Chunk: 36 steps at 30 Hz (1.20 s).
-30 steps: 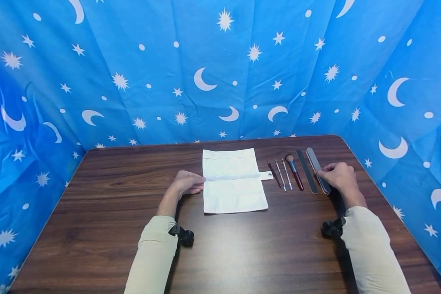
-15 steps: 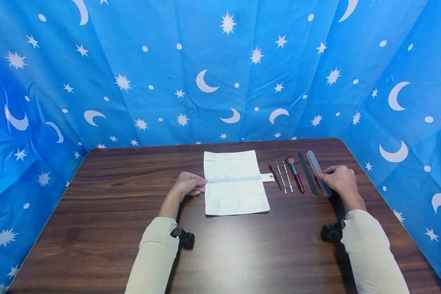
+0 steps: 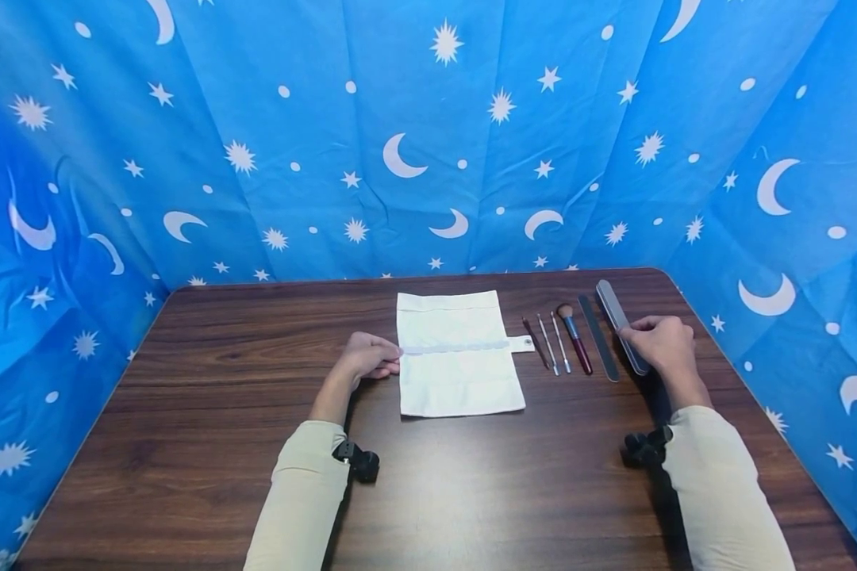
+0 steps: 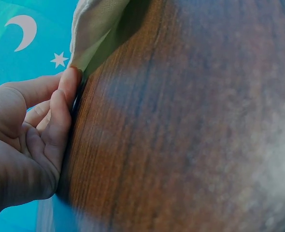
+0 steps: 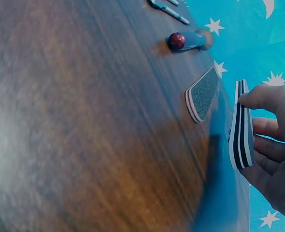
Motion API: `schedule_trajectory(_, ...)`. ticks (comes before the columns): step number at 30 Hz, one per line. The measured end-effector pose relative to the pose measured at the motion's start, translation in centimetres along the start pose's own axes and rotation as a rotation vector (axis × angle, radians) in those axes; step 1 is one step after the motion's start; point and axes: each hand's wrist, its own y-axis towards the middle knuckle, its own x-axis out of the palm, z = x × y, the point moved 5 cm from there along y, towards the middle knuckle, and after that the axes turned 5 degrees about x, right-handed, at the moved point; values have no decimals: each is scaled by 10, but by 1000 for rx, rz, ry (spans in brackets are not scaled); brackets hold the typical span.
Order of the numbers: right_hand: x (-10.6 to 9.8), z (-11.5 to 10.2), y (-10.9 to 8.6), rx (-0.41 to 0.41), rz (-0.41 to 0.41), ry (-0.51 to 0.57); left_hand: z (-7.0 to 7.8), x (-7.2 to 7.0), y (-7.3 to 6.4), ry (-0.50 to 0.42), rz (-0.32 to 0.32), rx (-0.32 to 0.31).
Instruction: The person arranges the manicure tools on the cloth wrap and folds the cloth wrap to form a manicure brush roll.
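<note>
A white fabric roll-up pouch (image 3: 460, 381) lies unfolded on the table, its snap tab pointing right. My left hand (image 3: 367, 357) pinches the pouch's left edge between thumb and fingers; the left wrist view shows the cloth edge (image 4: 87, 36) lifted slightly there. At the right, my right hand (image 3: 660, 345) grips a thick grey nail file (image 3: 612, 305) by its side. In the right wrist view that file (image 5: 241, 128) shows layered black and white edges and stands off the wood. A darker nail file (image 3: 598, 337) lies just left of it.
Left of the files lie a makeup brush (image 3: 574, 337), two thin metal tools (image 3: 555, 342) and a dark reddish slim stick (image 3: 535, 342). The brown wooden table (image 3: 221, 412) reaches back to a blue curtain (image 3: 293, 119) with moons and stars.
My right hand has picked up the thick grey nail file, which has shifted slightly away from me. The left hand keeps its place at the pouch's edge.
</note>
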Motion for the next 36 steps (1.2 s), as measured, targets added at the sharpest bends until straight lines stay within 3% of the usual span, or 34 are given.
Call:
schedule_trajectory(16, -4, -21, -2, -22, -5, 140, 0, -1, -1, -1, 14, -13)
schedule_trajectory(19, -4, -28, -3, -29, -41, 197, 0, -1, 0, -5, 14, -9)
schedule_trajectory(28, 5, -48, -2, -79, -258, 405, -1, -1, 2, -32, 9, 1)
schedule_trajectory(36, 15, -71, -3, -131, -274, 514, -1, -3, 1, -40, 4, -1)
